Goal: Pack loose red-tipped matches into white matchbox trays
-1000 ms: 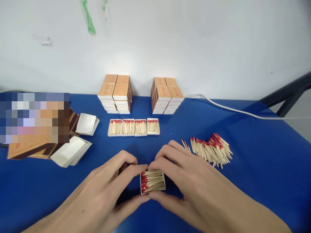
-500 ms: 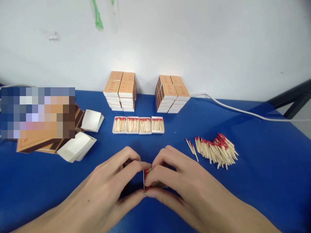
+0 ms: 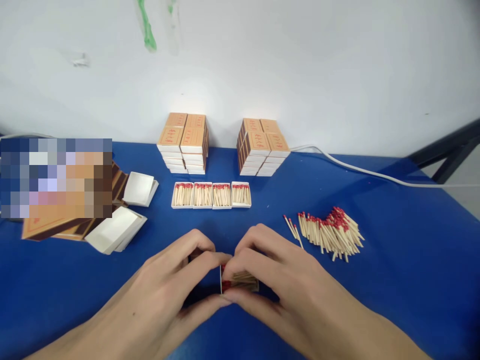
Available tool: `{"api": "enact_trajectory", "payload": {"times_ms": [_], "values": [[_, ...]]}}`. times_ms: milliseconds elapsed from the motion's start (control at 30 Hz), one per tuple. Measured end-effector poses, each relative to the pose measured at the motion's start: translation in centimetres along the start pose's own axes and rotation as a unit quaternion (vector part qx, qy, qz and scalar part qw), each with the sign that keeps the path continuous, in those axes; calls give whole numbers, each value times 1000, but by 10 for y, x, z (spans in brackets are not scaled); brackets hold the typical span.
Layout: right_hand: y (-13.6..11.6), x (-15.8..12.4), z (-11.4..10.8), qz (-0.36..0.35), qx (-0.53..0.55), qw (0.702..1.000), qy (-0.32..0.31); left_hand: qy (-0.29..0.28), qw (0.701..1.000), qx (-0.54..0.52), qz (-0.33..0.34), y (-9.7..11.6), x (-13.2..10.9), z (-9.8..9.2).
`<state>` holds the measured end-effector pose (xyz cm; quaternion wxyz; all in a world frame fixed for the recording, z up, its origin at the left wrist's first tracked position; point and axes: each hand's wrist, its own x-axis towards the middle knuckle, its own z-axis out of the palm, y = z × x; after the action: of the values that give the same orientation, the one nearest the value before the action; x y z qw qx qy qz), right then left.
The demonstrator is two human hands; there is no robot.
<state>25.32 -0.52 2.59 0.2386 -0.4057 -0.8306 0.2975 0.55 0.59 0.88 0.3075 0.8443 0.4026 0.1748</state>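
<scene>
Both hands clamped on one small white card matchbox tray, at the near middle of the table.
Left hand point(image 3: 165, 285): thumb and index finger on either side of the tray point(image 3: 221, 280), at its left end; right hand point(image 3: 288, 275): thumb at near side, index finger bent over the red heads of the wooden matches point(image 3: 245, 280) inside, sticks pointing right. Beyond: row of four white card trays point(image 3: 222, 207), filled, heads away. Right: loose heap of red-tipped wooden matches point(image 3: 328, 232). Left: nested white trays point(image 3: 112, 227) by orange-and-brown card sleeves point(image 3: 48, 227). Rear: two orange-topped matchbox stacks point(image 3: 182, 142) on blue table point(image 3: 420, 260).
</scene>
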Motion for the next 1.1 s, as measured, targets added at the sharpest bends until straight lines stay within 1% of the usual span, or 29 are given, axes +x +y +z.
{"api": "enact_trajectory", "payload": {"times_ms": [100, 233, 433, 633, 733, 900, 1000, 1100], "values": [[2, 0, -4, 13, -1, 1000, -9, -5, 1000, 4, -4, 1, 1, 0], [3, -1, -6, 32, 21, 998, -43, -8, 1000, 4, -8, 0, -2, 0], [6, -2, -5, 59, 41, 997, -21, -13, 1000, -3, -11, 1, -3, -2], [9, -4, -10, 76, 44, 995, -53, -14, 1000, 6, -12, 1, -2, -3], [10, -5, -9, 75, 51, 994, -66, -14, 1000, 7, -9, 0, -1, -3], [13, -7, -6, 66, 42, 996, -39, -20, 1000, -1, -9, 0, -1, -2], [13, -7, -9, 78, 44, 995, -53, -19, 1000, 0, -8, -2, -3, -1], [11, -5, -14, 70, 45, 996, -29, -14, 1000, 6, -2, -3, -5, 0]]}}
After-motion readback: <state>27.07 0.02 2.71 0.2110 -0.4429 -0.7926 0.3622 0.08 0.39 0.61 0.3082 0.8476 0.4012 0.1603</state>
